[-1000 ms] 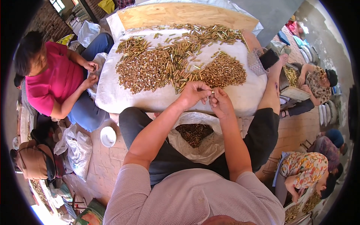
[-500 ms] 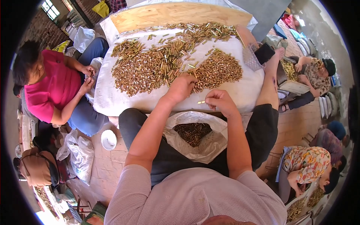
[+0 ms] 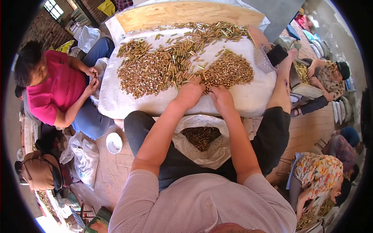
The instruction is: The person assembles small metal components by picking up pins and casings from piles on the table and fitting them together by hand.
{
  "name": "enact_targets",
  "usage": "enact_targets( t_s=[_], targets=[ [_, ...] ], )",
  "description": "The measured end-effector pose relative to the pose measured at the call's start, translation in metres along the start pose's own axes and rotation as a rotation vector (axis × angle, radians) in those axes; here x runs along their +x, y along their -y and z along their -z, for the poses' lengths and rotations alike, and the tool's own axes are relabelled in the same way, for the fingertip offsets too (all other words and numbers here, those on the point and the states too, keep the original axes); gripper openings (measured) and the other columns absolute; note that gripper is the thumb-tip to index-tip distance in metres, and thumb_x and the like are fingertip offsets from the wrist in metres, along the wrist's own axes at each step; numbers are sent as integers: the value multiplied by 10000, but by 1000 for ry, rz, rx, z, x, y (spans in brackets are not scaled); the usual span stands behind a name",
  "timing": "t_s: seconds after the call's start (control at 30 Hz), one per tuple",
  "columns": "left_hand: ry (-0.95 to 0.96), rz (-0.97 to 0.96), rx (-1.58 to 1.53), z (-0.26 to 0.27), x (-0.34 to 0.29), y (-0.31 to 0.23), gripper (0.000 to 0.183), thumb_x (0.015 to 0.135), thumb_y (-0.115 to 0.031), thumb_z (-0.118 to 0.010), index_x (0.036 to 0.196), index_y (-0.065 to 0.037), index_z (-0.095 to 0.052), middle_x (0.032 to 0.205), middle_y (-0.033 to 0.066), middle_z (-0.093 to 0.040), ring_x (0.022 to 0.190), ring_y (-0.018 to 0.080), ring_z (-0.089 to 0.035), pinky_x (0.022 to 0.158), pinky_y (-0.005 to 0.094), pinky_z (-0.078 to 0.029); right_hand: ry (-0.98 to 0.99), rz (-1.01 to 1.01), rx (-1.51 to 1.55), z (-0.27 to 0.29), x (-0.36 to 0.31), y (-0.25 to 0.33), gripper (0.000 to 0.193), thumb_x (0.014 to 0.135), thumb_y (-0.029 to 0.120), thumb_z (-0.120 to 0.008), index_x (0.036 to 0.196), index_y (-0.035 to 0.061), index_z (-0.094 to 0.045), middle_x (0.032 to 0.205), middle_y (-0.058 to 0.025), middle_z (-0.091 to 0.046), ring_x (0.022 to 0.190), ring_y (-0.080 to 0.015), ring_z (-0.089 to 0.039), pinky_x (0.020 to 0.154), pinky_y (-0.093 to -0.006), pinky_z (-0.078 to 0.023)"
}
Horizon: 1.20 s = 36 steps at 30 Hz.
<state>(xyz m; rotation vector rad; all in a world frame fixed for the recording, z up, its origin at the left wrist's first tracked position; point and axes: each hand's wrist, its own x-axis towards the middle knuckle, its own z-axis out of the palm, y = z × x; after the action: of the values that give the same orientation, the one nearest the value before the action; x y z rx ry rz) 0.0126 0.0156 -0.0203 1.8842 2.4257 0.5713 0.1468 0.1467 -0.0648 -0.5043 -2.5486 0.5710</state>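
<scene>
Small gold-coloured metal tubes lie in two heaps on a white cloth-covered table, a left heap (image 3: 145, 75) and a right heap (image 3: 233, 70), with looser longer pieces (image 3: 190, 50) between and behind. My left hand (image 3: 190, 93) is at the near edge between the heaps, its fingers bent together among the tubes. Beside it, my right hand (image 3: 222, 99) touches the near edge of the right heap, fingertips pinched. Whatever either hand holds is hidden. Between my legs, an open white sack (image 3: 206, 155) contains darker tubes (image 3: 200, 138).
A wooden board (image 3: 190, 14) stands along the table's far edge. A clear plastic basket (image 3: 262, 58) and a dark phone (image 3: 276, 55) are at the right. A person in a pink top (image 3: 52, 85) sits at left, near a white bowl (image 3: 114, 143). Other people work at right.
My right hand, which held a gold tube over the cloth, has moved forward and left to the right heap. The left hand stays by the tubes. The view has shifted slightly.
</scene>
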Motion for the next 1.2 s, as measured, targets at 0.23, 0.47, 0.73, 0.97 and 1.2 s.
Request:
enact_targets(
  t_s=[0.23, 0.47, 0.73, 0.97, 1.2],
  targets=[
    [-64, 58, -377, 4, 3, 15, 97, 823, -70, -638, 898, -10, -643, 937, 177, -641, 897, 367, -635, 772, 439, -514, -63, -101, 361, -1, -6, -8, 121, 851, 27, -677, 971, 15, -672, 729, -65, -627, 634, -176, -610, 573, -337, -498],
    [-17, 166, -810, 5, 1, 14, 121, 832, -44, -678, 943, -1, -662, 862, 146, -676, 799, 261, -645, 734, 365, -509, 53, -490, 1051, 21, -7, 8, 143, 883, 19, -646, 1025, 10, -660, 745, -17, -632, 611, -92, -568, 510, -250, -451],
    [44, 241, -1081, 4, 0, 12, 109, 892, -49, -654, 983, 4, -680, 770, 37, -650, 643, 96, -570, 560, 275, -475, 33, -477, 1378, 34, -9, 14, 152, 908, 44, -663, 1059, 24, -662, 887, -57, -692, 724, -139, -647, 604, -266, -508],
    [79, 253, -1123, 10, 2, 4, 129, 904, -64, -650, 1012, -2, -685, 754, 25, -640, 599, 81, -545, 521, 251, -454, 18, -416, 1380, 27, -11, 5, 157, 893, 60, -697, 1045, 30, -669, 861, -34, -686, 706, -113, -620, 597, -257, -493],
    [112, 267, -1133, 14, 1, 1, 141, 913, -81, -651, 1029, -7, -684, 779, 17, -646, 638, 75, -559, 533, 241, -473, 17, -402, 1324, 32, -10, 8, 137, 873, 34, -699, 1010, 29, -691, 838, -18, -682, 693, -87, -601, 594, -240, -476]
  ],
)
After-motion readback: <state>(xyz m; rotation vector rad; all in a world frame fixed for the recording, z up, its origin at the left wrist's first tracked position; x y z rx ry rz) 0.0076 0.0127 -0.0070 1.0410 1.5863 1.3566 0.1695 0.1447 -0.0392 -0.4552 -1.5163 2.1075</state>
